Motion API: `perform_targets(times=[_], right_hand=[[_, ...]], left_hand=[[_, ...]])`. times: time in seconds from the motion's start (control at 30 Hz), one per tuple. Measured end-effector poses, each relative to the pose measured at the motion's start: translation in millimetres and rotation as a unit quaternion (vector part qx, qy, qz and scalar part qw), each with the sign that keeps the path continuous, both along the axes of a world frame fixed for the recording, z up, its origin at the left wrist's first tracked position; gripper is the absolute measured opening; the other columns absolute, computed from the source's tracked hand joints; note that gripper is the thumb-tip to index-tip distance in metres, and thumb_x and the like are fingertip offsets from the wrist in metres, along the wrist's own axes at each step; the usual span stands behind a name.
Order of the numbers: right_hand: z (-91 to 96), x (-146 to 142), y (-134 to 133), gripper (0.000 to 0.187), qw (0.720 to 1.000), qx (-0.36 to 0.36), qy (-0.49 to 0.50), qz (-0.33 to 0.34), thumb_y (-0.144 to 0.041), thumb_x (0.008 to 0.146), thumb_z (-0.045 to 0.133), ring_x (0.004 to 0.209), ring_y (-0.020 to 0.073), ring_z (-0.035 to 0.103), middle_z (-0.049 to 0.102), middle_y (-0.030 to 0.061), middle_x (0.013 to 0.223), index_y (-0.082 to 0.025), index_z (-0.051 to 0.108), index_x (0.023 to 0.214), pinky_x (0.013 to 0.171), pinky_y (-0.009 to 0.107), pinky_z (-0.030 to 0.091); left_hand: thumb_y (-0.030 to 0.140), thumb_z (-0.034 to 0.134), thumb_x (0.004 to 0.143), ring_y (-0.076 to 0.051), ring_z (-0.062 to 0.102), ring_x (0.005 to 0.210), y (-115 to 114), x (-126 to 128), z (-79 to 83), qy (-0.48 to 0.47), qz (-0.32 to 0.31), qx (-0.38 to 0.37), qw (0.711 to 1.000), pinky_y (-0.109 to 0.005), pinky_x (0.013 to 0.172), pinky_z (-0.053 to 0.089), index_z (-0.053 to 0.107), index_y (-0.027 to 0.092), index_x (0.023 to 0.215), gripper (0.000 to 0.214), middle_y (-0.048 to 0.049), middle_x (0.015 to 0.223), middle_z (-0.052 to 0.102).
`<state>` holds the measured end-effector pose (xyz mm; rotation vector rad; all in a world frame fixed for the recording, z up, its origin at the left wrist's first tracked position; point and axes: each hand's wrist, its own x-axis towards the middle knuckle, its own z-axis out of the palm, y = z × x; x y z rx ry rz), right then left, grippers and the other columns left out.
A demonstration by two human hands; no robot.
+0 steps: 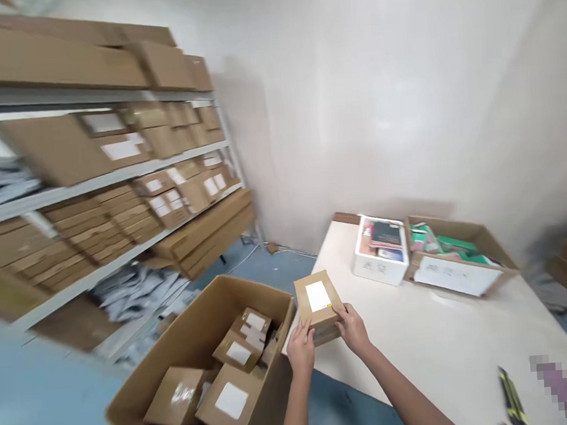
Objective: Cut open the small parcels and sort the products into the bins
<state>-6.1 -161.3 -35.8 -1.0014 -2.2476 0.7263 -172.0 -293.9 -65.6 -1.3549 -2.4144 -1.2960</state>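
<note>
Both my hands hold a small brown cardboard box (317,301) with a white label on top, just above the near left corner of a white table (443,350). My left hand (301,350) grips its near left edge with the fingers curled. My right hand (352,327) clasps its right side, fingers closed on it. A second small box seems to lie right under it. Just left of the hands stands a large open carton (207,308) on the floor, holding several similar labelled small boxes (231,397).
A white tray box (380,248) with dark booklets and an open carton (461,258) with green packets sit at the table's far side. A black-and-yellow tool (511,397) lies near the front right. Metal shelves (91,180) full of flat cartons line the left wall.
</note>
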Motion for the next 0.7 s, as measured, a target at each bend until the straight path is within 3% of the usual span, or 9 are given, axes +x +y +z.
perform_targets(times=[0.13,0.23,0.3,0.4,0.5,0.57,0.63,0.7], right_hand=[[-21.1,107,51,0.064,0.995,-0.014,0.018,-0.102,-0.002,0.078,0.059,0.123,0.0275,0.066,0.064,0.0103,0.134,-0.029,0.073,0.134,0.106,0.037,0.055],[-49.5,180,77,0.065,0.984,-0.042,0.012,-0.173,-0.002,0.076,0.058,0.124,0.0275,0.066,0.064,0.0108,0.135,-0.028,0.072,0.134,0.106,0.037,0.054],[-76.9,220,83,0.065,0.975,-0.085,-0.010,-0.205,-0.002,0.076,0.058,0.124,0.0277,0.066,0.063,0.0115,0.135,-0.027,0.072,0.134,0.106,0.037,0.054],[-125.0,265,80,0.073,0.960,-0.178,-0.060,-0.207,-0.003,0.073,0.059,0.119,0.0298,0.069,0.067,0.0109,0.129,-0.029,0.068,0.140,0.103,0.039,0.055],[-161.8,286,74,0.089,0.963,-0.214,-0.057,-0.155,-0.003,0.070,0.056,0.121,0.0299,0.069,0.068,0.0082,0.129,-0.035,0.056,0.152,0.104,0.040,0.054],[-169.5,288,76,0.092,0.963,-0.228,-0.042,-0.138,-0.003,0.070,0.056,0.126,0.0309,0.066,0.066,0.0086,0.137,-0.034,0.052,0.156,0.109,0.042,0.052],[-163.9,286,83,0.090,0.960,-0.247,-0.022,-0.129,-0.003,0.070,0.057,0.133,0.0326,0.061,0.062,0.0096,0.145,-0.030,0.052,0.156,0.115,0.044,0.047],[-151.7,285,94,0.092,0.960,-0.256,0.021,-0.109,-0.004,0.071,0.057,0.140,0.0314,0.055,0.057,0.0070,0.153,-0.032,0.048,0.158,0.119,0.044,0.043]], left_hand=[[0.028,0.058,0.095,-0.029,0.071,0.122,84,91,-13.6,-0.058,-0.096,-0.005,0.994,-0.047,0.104,0.060,0.078,0.028,0.125,0.037,-0.0081,0.132,0.075],[0.026,0.056,0.093,-0.027,0.068,0.128,135,159,-35.3,-0.136,-0.148,-0.047,0.978,-0.046,0.110,0.056,0.078,0.028,0.124,0.038,-0.0065,0.136,0.073],[0.022,0.057,0.089,-0.025,0.068,0.128,159,199,-55.3,-0.190,-0.178,-0.105,0.960,-0.042,0.109,0.057,0.079,0.026,0.121,0.039,-0.0063,0.136,0.073],[0.016,0.062,0.078,-0.026,0.070,0.125,176,244,-89.5,-0.209,-0.214,-0.206,0.932,-0.040,0.109,0.056,0.078,0.022,0.121,0.046,-0.0086,0.132,0.075],[0.014,0.065,0.071,-0.028,0.066,0.130,180,265,-115.3,-0.156,-0.211,-0.246,0.933,-0.041,0.115,0.052,0.074,0.023,0.128,0.059,-0.0085,0.135,0.073],[0.013,0.063,0.072,-0.027,0.065,0.131,182,267,-118.1,-0.136,-0.196,-0.254,0.937,-0.041,0.115,0.051,0.073,0.025,0.129,0.060,-0.0077,0.136,0.073],[0.011,0.060,0.073,-0.027,0.067,0.128,186,263,-106.6,-0.138,-0.186,-0.260,0.938,-0.041,0.114,0.051,0.074,0.024,0.126,0.056,-0.0084,0.132,0.074],[0.011,0.054,0.077,-0.026,0.067,0.127,193,257,-85.0,-0.125,-0.194,-0.235,0.944,-0.042,0.115,0.050,0.075,0.023,0.124,0.053,-0.0089,0.129,0.074]])
